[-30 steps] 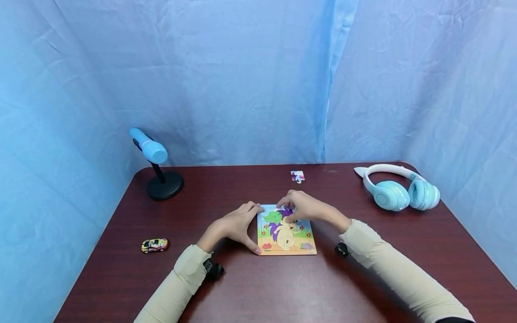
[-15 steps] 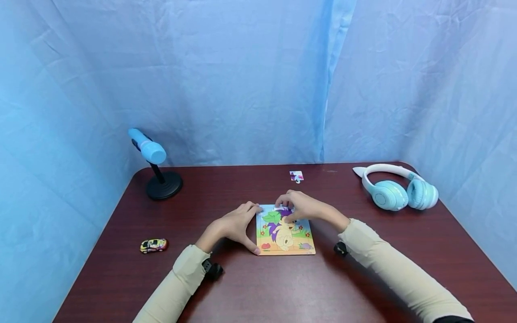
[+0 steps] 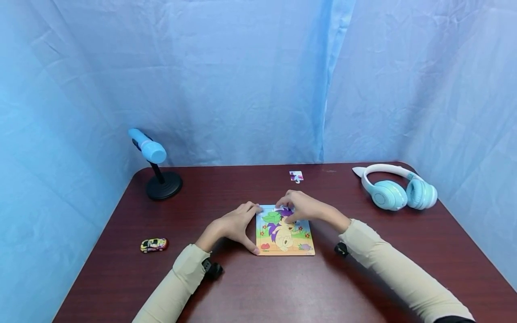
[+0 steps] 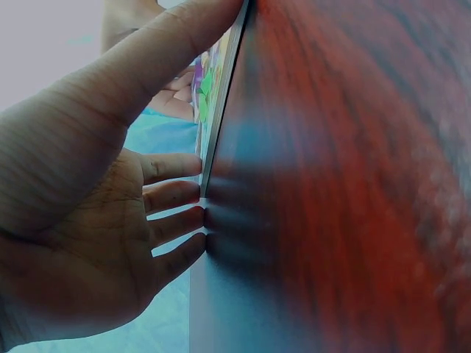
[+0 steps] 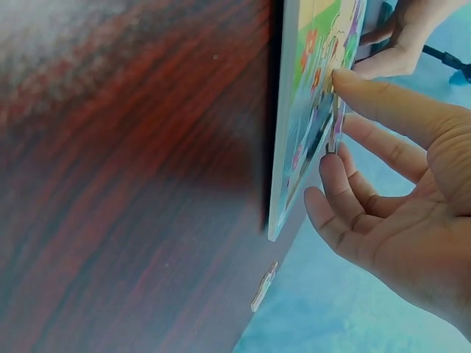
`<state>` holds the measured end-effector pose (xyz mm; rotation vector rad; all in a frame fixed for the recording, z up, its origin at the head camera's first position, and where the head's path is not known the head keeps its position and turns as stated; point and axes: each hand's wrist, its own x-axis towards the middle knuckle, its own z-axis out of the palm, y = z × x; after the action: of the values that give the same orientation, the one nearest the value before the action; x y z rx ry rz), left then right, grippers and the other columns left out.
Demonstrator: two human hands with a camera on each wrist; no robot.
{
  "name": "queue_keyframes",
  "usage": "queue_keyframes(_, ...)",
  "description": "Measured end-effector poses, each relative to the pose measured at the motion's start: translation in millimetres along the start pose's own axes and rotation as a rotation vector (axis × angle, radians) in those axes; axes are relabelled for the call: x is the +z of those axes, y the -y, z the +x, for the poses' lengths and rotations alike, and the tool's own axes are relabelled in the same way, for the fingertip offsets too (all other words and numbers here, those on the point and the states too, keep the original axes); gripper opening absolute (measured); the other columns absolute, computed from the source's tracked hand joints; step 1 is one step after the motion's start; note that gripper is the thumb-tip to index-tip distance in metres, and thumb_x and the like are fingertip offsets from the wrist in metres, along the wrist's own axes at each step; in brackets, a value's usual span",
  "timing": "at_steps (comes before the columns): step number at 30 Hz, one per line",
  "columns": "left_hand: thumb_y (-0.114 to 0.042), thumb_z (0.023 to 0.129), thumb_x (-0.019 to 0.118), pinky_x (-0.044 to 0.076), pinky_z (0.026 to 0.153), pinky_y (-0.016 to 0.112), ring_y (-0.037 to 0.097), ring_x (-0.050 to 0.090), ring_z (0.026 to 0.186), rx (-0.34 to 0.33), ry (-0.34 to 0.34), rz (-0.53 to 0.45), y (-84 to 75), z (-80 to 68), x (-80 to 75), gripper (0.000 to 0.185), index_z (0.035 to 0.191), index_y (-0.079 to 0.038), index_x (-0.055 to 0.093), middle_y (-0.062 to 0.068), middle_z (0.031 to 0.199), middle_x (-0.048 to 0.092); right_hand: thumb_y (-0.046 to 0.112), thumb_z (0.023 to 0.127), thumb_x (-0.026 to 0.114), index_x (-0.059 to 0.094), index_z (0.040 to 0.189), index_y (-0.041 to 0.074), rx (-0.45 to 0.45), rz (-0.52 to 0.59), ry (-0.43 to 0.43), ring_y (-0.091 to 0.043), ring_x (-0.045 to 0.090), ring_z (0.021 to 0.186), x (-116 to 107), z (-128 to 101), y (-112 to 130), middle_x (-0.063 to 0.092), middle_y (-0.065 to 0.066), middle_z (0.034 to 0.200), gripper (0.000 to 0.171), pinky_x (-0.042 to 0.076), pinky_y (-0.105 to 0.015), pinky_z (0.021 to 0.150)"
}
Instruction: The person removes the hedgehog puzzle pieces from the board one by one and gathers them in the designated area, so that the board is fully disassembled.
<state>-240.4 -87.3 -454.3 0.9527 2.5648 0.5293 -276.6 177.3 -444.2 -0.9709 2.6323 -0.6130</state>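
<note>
A square jigsaw puzzle board (image 3: 291, 253) with a cartoon hedgehog lies flat on the table. My left hand (image 3: 235, 224) is spread along its left side, thumb at the near corner and fingertips at the far one. In the left wrist view, the fingers (image 4: 173, 195) look fairly straight and touch the table and the board's edge. Over the upper part of the picture, my right hand (image 3: 304, 207) pinches a puzzle piece (image 5: 335, 129) between thumb and fingers, tilted slightly off the board in the right wrist view. The right hand partly covers the picture.
Beyond the board lies a loose puzzle piece (image 3: 296, 176). A blue microphone (image 3: 151, 150) on a black stand is at the back left, with a small toy car (image 3: 154, 245) nearer. Mint cat-ear headphones (image 3: 389, 195) rest at the back right. Blue cloth (image 3: 226, 89) surrounds the table (image 3: 250, 291).
The view has shifted very slightly. Both hands stay in place at the board, the right one still pinching its puzzle piece.
</note>
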Motion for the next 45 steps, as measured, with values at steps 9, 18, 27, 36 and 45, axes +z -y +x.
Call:
queue_keyframes(9,-0.056,0.068,0.091,0.042,0.113,0.043,0.024,0.040,0.138,0.007,-0.007,-0.004,0.9,0.6,1.6,0.115,0.157,-0.011,0.034,0.009,0.151,0.038,0.017,0.084,0.085,0.074,0.122,0.007,-0.032,-0.042,-0.017,-0.022,0.057,0.097,-0.3,-1.1,2.3,0.065,-0.008,0.106,0.041,0.051,-0.030,0.080)
queue_keyframes(18,-0.056,0.069,0.091,0.042,0.113,0.044,0.025,0.040,0.138,0.005,-0.002,-0.001,-0.4,0.5,-0.1,0.115,0.157,-0.011,0.034,0.010,0.151,0.038,0.015,0.083,0.083,0.075,0.122,0.007,-0.023,-0.038,-0.017,-0.024,0.056,0.103,-1.6,-2.8,3.4,0.066,-0.008,0.110,0.041,0.053,-0.034,0.084)
queue_keyframes(27,-0.057,0.069,0.090,0.043,0.113,0.045,0.026,0.040,0.138,0.014,-0.005,0.014,-0.9,-1.1,-0.6,0.114,0.156,-0.011,0.034,0.011,0.152,0.038,0.013,0.081,0.079,0.075,0.122,0.008,-0.010,-0.014,-0.005,-0.025,0.056,0.105,-3.8,-2.8,4.6,0.067,-0.010,0.114,0.042,0.053,-0.036,0.085)
queue_keyframes(36,-0.056,0.068,0.091,0.043,0.112,0.044,0.025,0.040,0.138,0.016,-0.009,0.004,0.9,-0.7,0.3,0.115,0.157,-0.010,0.034,0.011,0.151,0.039,0.013,0.084,0.077,0.075,0.122,0.008,-0.048,-0.012,-0.016,-0.023,0.058,0.104,-7.4,-1.7,-0.9,0.068,-0.009,0.115,0.038,0.053,-0.038,0.087)
queue_keyframes(45,-0.058,0.068,0.090,0.042,0.113,0.044,0.026,0.039,0.139,0.016,-0.004,0.017,1.3,0.2,0.3,0.116,0.157,-0.010,0.033,0.012,0.153,0.037,0.012,0.088,0.075,0.073,0.125,0.007,-0.084,-0.006,-0.146,-0.023,0.055,0.092,-23.8,10.9,-12.2,0.068,-0.011,0.110,0.038,0.047,-0.034,0.076)
